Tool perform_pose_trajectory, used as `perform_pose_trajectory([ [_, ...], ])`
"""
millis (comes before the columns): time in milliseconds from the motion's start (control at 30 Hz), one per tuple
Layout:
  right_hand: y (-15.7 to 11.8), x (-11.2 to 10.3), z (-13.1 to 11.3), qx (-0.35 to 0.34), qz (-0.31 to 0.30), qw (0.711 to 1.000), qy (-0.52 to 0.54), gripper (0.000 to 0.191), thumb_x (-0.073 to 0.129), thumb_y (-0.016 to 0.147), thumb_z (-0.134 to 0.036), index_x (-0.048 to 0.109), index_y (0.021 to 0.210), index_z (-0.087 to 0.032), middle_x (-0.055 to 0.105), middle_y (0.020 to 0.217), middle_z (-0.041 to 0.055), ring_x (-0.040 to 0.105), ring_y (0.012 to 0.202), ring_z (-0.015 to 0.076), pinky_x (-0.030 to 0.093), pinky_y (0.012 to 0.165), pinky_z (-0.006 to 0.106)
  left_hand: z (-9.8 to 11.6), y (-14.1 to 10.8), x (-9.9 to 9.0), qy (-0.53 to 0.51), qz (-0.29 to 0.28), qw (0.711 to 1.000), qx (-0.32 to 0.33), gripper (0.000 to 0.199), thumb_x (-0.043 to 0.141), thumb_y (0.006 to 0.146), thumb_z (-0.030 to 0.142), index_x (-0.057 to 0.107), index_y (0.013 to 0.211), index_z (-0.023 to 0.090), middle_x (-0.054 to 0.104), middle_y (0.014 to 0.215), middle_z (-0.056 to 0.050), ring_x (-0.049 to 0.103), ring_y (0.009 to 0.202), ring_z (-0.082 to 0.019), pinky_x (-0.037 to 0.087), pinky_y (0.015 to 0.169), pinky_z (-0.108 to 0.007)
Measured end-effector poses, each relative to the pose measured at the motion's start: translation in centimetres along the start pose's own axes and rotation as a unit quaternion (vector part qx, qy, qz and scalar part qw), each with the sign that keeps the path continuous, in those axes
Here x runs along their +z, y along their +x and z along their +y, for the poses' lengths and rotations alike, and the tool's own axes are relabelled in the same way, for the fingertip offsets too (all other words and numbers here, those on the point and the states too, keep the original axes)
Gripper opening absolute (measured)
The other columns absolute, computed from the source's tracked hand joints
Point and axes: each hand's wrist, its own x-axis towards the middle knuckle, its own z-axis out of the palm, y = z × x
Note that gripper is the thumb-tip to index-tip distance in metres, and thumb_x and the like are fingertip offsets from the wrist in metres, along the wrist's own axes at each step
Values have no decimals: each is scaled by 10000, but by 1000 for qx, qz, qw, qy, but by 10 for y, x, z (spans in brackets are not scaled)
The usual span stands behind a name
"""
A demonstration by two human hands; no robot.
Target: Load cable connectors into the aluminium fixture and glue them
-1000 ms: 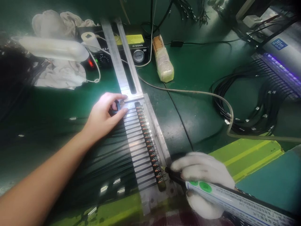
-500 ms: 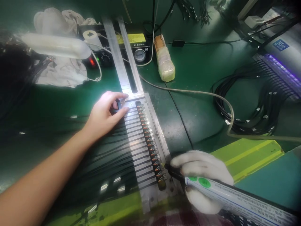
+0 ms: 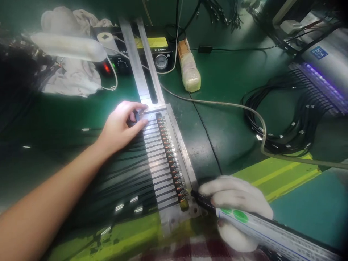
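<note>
Only got the head cam here. The metal jig [image 3: 169,218] runs lengthwise from about 11 o'clock down to 6, and the row of wire ends [image 3: 170,156] sits in its dark slot [image 3: 184,206], lined up along that same slant.

The bare left hand [image 3: 121,123] is over at 9 o'clock, thumb and forefinger apart, both tips on the jig near the crossbar [image 3: 154,107]. Other fingers are mostly tucked out of sight, so can't tell if they're clamped on anything. From there the row's top end is just beside it, toward 3.

The gloved right hand [image 3: 241,195] is between 4 and 5, fingers wrapped around a fat pen-like tool [image 3: 272,232]. Its black nose aims toward 10 and ends just beside the row's low end, so for that end the right hand's clearly the nearer one. Can't really say whether the tip touches.

Versus half a second ago: the jig sits a bit higher in view, probably a head bob. The nose is now closer to the slot's bottom end. Left hand's parked on the same spot.
</note>
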Motion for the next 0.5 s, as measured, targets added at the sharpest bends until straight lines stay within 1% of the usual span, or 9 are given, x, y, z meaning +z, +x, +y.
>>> perform_pose_trajectory([
  [67,0,0,-1,-3,-17,1000,-16,187,587,776,-125,651,951,-138,752,885,80,747,796,223,599,673,320,0,0,0,1,0,1000,-3,359,621,878,374,645,1198,212,491,825,-5,516,757,-193,423,709,-339],
  [133,0,1,0,-7,-17,1000,-19,215,585,747,-99,648,949,-137,756,882,77,749,799,219,602,679,309,0,1,0,-1,2,1000,-2,357,621,877,379,646,1193,215,492,825,-5,515,755,-193,422,711,-342],
  [300,2,4,2,-2,-2,1000,-12,242,576,751,-94,650,977,-137,756,860,78,747,799,215,616,672,301,0,0,0,-4,1,1000,-3,345,620,877,383,642,1189,237,493,826,-2,514,757,-192,424,716,-340],
  [433,3,5,1,8,-3,1000,-6,246,583,749,-102,653,983,-139,752,915,96,741,789,214,616,641,307,-1,0,0,-3,-1,1000,-8,347,614,878,401,641,1191,253,490,819,-2,515,756,-195,423,705,-340],
  [500,3,5,0,11,0,1000,-7,242,584,745,-101,655,972,-141,752,908,92,742,781,212,613,636,305,-1,0,0,-3,-1,1000,-9,351,605,879,409,638,1194,258,493,826,-4,515,757,-196,426,712,-343],
])
